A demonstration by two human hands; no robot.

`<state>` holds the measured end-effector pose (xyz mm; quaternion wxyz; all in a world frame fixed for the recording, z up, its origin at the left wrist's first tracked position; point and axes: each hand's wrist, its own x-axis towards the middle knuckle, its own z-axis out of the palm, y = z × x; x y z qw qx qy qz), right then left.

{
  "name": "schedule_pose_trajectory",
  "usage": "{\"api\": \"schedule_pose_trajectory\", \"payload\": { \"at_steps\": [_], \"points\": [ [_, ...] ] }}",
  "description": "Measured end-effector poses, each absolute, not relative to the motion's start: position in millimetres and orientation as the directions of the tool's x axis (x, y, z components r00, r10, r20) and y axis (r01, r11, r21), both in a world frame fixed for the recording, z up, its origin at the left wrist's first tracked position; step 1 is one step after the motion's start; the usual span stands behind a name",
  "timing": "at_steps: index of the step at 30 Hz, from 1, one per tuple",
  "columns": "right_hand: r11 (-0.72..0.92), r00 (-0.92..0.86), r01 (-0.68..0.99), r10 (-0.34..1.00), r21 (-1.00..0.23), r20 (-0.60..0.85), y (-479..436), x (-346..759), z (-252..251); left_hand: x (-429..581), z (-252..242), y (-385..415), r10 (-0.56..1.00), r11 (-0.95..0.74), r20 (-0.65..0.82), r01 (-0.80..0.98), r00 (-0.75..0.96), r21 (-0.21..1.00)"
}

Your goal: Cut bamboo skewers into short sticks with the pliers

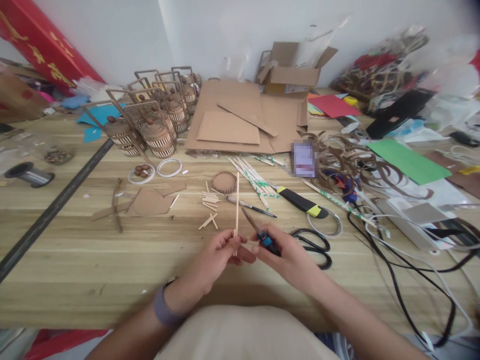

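My left hand (pixel 217 255) pinches the lower end of a long thin wooden stick (pixel 237 200), which stands nearly upright over the wooden table (pixel 75 260). My right hand (pixel 288 257) is closed round a small cutter with a blue handle (pixel 264 237), its blade pointing up and left, close to the stick's base. Short cut stick pieces (pixel 210 200) lie just beyond my hands. A round cardboard ring (pixel 224 181) sits behind them.
Black scissors (pixel 313 245) and a black-and-yellow knife (pixel 300 201) lie right of my hands, beside wrapped chopsticks (pixel 255 180). Small woven lantern models (pixel 150 125) stand back left, cardboard sheets (pixel 240 120) and a box (pixel 292 72) behind. Black and white cables (pixel 405 260) sprawl at right.
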<state>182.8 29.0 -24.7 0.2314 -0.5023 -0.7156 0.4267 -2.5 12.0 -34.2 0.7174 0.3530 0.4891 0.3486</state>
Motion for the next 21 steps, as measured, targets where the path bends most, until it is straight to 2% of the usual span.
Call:
{"api": "schedule_pose_trajectory", "payload": {
  "at_steps": [3,5,10,14,21],
  "points": [
    [-0.095,-0.460,0.493,0.815,-0.865,-0.352,30,204,-14,-7,-30,10,0.834,0.502,-0.463,-0.064,0.299,0.862],
    [-0.200,-0.497,0.523,0.719,-0.828,-0.487,30,214,-8,-7,-29,9,0.814,0.513,-0.473,-0.034,0.337,0.858],
    [-0.372,-0.459,0.603,0.561,-0.706,-0.688,27,215,1,-2,-26,8,0.727,0.585,-0.520,-0.007,0.449,0.811],
    [-0.442,-0.480,0.548,0.529,-0.710,-0.700,31,202,6,0,-22,8,0.652,0.648,-0.562,0.011,0.509,0.761],
    [-0.376,-0.576,0.493,0.535,-0.784,-0.619,39,191,6,2,-19,7,0.601,0.690,-0.587,0.018,0.543,0.724]
  ]
}}
